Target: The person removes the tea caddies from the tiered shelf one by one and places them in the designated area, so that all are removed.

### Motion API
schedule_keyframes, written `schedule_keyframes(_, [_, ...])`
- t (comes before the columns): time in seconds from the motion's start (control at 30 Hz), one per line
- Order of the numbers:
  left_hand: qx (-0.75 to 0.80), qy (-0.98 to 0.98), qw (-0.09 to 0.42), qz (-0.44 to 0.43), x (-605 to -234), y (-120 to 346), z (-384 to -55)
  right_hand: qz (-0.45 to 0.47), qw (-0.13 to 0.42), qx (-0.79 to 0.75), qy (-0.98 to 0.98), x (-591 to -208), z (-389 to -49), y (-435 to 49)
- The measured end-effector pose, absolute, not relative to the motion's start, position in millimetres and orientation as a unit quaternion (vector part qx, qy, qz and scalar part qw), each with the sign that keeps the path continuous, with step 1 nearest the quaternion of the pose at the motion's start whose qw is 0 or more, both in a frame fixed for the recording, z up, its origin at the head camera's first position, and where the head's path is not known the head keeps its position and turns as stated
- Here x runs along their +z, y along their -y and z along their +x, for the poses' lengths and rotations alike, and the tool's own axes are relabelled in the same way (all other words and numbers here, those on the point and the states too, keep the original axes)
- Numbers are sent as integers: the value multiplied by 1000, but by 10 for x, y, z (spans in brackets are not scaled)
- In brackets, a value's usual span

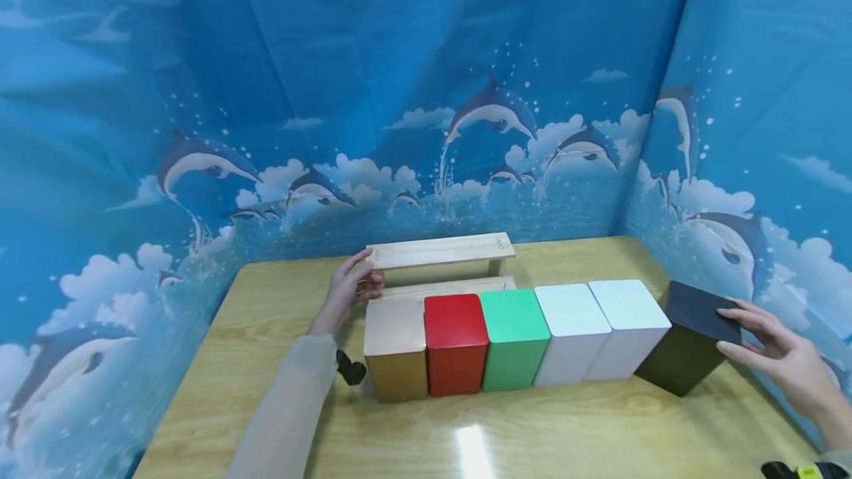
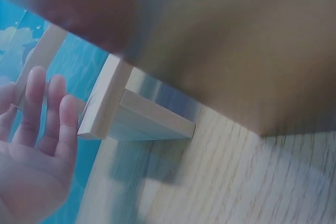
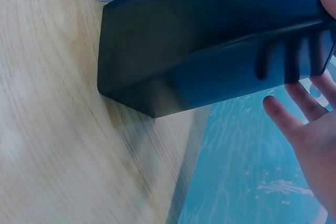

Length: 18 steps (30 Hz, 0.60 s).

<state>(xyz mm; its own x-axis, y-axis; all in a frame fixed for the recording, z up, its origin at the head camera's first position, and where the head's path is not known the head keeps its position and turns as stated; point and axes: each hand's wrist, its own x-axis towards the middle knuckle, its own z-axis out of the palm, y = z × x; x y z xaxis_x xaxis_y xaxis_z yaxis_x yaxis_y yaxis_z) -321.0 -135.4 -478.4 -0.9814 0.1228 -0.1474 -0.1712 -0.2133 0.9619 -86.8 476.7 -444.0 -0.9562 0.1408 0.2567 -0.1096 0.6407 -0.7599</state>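
My right hand (image 1: 782,361) holds the upper end of a black box (image 3: 184,35), thumb on one side and fingers on another. That box stands at the right end of a row and is angled against the others. To its left are two white boxes (image 1: 572,309), a green box (image 1: 515,316), a red box (image 1: 455,324) and a gold box (image 1: 396,327). Behind the row is a two-level wooden rack (image 1: 439,250). My left hand (image 1: 353,283) is at the rack's left end, with loosely extended fingers (image 2: 65,124) by the upper plank; firm contact is unclear.
Everything stands on a wood-grain table (image 1: 279,324). A blue dolphin-print backdrop (image 1: 399,131) rises behind it and along both sides, close to my right hand. The gold box is near my left forearm and blurs the upper part of the left wrist view.
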Motion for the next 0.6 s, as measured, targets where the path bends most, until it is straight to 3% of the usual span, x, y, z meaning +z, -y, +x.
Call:
schedule_keyframes(0.33, [784, -613, 97, -15, -4784, 1366, -3194, -20, 143, 416, 898, -4440, -885, -4802])
schedule_keyframes(0.6, [785, -613, 92, -12, -4780, 1357, -3199, 33, 137, 405, 904, -4410, -936, -4873])
